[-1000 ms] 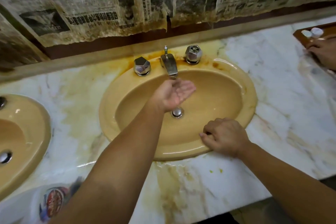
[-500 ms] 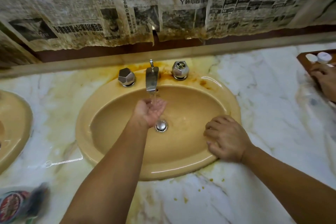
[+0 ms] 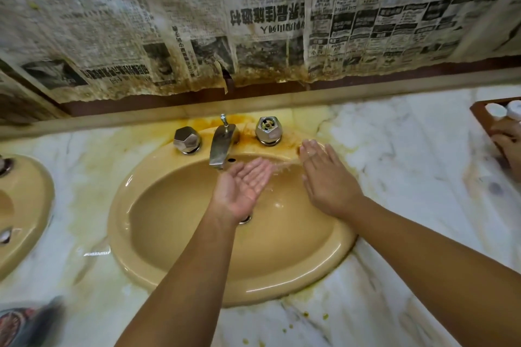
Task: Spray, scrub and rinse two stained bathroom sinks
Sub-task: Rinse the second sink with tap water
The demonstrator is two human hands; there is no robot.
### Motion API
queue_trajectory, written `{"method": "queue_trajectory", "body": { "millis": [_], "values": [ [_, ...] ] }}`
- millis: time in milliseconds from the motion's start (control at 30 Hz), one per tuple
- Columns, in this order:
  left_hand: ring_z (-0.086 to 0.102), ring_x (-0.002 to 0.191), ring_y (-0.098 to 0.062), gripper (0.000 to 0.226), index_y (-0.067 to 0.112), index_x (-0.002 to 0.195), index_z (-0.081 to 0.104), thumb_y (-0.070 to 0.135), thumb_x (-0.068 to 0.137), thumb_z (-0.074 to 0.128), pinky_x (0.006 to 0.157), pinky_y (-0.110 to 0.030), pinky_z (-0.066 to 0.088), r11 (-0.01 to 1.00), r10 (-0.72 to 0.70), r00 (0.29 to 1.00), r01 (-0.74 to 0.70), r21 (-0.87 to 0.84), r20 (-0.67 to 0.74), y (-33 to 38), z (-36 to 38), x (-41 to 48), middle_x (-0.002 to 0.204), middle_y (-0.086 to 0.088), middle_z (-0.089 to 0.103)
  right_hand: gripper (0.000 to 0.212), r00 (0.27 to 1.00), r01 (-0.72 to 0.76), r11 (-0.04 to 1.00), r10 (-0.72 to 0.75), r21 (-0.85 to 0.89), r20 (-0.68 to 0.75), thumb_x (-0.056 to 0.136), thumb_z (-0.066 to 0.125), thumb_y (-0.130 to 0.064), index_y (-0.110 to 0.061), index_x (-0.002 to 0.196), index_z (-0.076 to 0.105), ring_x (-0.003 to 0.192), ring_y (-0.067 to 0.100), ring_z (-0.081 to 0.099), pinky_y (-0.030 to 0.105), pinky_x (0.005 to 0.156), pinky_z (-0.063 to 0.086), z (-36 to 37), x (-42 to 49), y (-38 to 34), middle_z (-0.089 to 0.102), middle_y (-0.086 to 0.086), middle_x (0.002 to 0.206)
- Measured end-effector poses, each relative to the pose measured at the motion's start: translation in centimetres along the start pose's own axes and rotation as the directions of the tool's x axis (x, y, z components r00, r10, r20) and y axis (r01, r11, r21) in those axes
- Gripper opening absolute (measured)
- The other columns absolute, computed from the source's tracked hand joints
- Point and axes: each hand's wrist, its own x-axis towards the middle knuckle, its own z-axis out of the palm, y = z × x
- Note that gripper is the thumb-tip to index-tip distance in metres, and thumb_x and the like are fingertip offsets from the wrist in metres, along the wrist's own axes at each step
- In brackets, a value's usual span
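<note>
Head view, far left: edge of the second sink (image 3: 25, 205), no hand on it. Below, at the corner of the marble counter (image 3: 408, 177), a blurred labelled bottle (image 3: 25, 321), probably parked within reach for spraying.

Next, the main sink (image 3: 253, 290), tan, set into the counter, with orange staining (image 3: 245, 124) along its back rim around the fittings. Left knob (image 3: 186, 139), then spout (image 3: 221, 146) over the bowl.

Left hand (image 3: 242, 189) just right of the spout mouth, palm up, fingers nearly straight and together, holding nothing. Likely cupped that way to catch water and toss it rightward, judging by the splash (image 3: 282, 169) between the two hands.

Right knob (image 3: 268, 131), open-topped, behind.

Right hand (image 3: 327, 175) flat, palm down, fingers straight and together, gripping nothing, fingertips on the back-right rim beside the stains. Apparently placed there to rub rinse water over that patch. Rinsing stage, by the look of it.

Far right: wooden tray (image 3: 479, 113) with white caps (image 3: 497, 111). Another hand (image 3: 507, 146) beside it, owner unclear. Above everything, stained newspaper (image 3: 253, 22) along the wall.
</note>
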Motion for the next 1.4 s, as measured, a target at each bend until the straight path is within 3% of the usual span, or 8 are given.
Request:
{"method": "queue_trajectory", "body": {
  "millis": [233, 400, 500, 633, 833, 1067, 1233, 1400],
  "values": [
    [0.056, 0.130, -0.048, 0.045, -0.017, 0.132, 0.055, 0.018, 0.108, 0.040, 0.114, -0.051, 0.042, 0.985, 0.032, 0.999, -0.024, -0.168, 0.043, 0.1, -0.2, 0.5, 0.135, -0.035, 0.059, 0.066, 0.989, 0.138, 0.990, -0.138, -0.002, -0.044, 0.100, 0.019, -0.028, -0.006, 0.162, 0.023, 0.158, 0.024, 0.014, 0.046, 0.127, 0.002, 0.0, 2.2, 0.4, 0.019, 0.011, 0.170],
    [0.053, 0.132, -0.047, 0.046, -0.017, 0.127, 0.053, 0.022, 0.110, 0.035, 0.115, -0.051, 0.042, 0.954, 0.066, 0.996, -0.081, -0.288, -0.061, 0.2, -2.5, 0.5, 0.142, -0.033, 0.054, 0.061, 0.958, 0.276, 0.954, -0.263, 0.120, -0.114, 0.093, 0.040, -0.010, -0.005, 0.154, 0.042, 0.153, 0.023, 0.032, 0.036, 0.127, 0.011, 0.3, 1.8, 0.5, 0.037, 0.011, 0.163],
    [0.053, 0.133, -0.048, 0.047, -0.017, 0.132, 0.053, 0.020, 0.109, 0.039, 0.117, -0.051, 0.039, 0.965, 0.039, 0.996, -0.016, -0.260, 0.082, -0.7, 0.1, 0.2, 0.137, -0.036, 0.056, 0.058, 0.969, 0.225, 0.966, -0.209, 0.126, -0.133, 0.097, 0.041, -0.018, -0.006, 0.154, 0.043, 0.153, 0.025, 0.031, 0.040, 0.128, 0.014, 0.3, 2.0, 0.3, 0.038, 0.010, 0.163],
    [0.054, 0.133, -0.045, 0.044, -0.016, 0.130, 0.054, 0.018, 0.109, 0.037, 0.117, -0.048, 0.040, 0.964, 0.066, 0.998, -0.066, -0.259, -0.005, -1.0, -0.3, 0.3, 0.138, -0.033, 0.057, 0.064, 0.992, 0.062, 0.998, -0.061, 0.011, -0.106, 0.102, 0.029, -0.033, -0.007, 0.160, 0.031, 0.157, 0.026, 0.020, 0.046, 0.128, 0.009, 0.3, 1.7, 0.2, 0.029, 0.011, 0.167],
    [0.054, 0.132, -0.046, 0.046, -0.016, 0.132, 0.055, 0.018, 0.108, 0.038, 0.117, -0.050, 0.039, 0.966, 0.069, 0.994, -0.044, -0.256, 0.086, -0.9, 1.0, 0.4, 0.137, -0.034, 0.058, 0.070, 0.972, 0.221, 0.975, -0.219, 0.016, -0.081, 0.095, 0.041, -0.017, -0.010, 0.162, 0.024, 0.158, 0.020, 0.016, 0.045, 0.127, 0.003, 0.4, 2.6, 0.8, 0.021, 0.006, 0.170],
    [0.058, 0.128, -0.042, 0.042, -0.012, 0.132, 0.055, 0.019, 0.108, 0.043, 0.110, -0.046, 0.048, 0.920, 0.168, 0.980, -0.196, -0.341, -0.109, -0.8, -0.1, 1.0, 0.140, -0.029, 0.057, 0.066, 0.966, 0.251, 0.966, -0.245, 0.063, -0.080, 0.098, 0.025, -0.022, -0.012, 0.163, 0.024, 0.158, 0.018, 0.015, 0.039, 0.128, 0.004, 0.3, 2.5, 0.7, 0.020, 0.004, 0.170],
    [0.061, 0.124, -0.043, 0.040, -0.013, 0.126, 0.058, 0.019, 0.108, 0.040, 0.112, -0.047, 0.046, 0.996, 0.068, 0.995, -0.072, -0.057, -0.067, -1.6, 0.4, 0.2, 0.135, -0.031, 0.061, 0.066, 0.995, 0.048, 0.999, -0.046, 0.022, -0.088, 0.104, 0.018, -0.038, -0.009, 0.163, 0.017, 0.159, 0.024, 0.010, 0.047, 0.128, 0.003, 0.3, 2.2, -0.1, 0.016, 0.010, 0.171],
    [0.058, 0.127, -0.044, 0.037, -0.015, 0.122, 0.056, 0.017, 0.108, 0.041, 0.111, -0.047, 0.047, 0.928, 0.151, 0.982, -0.179, -0.326, -0.111, 0.1, -0.1, 0.9, 0.136, -0.031, 0.059, 0.069, 0.987, 0.149, 0.988, -0.147, 0.035, -0.057, 0.103, 0.024, -0.038, -0.004, 0.163, 0.015, 0.159, 0.023, 0.007, 0.042, 0.128, 0.006, 0.8, -2.0, 0.9, 0.010, 0.010, 0.171]
  ]
}}
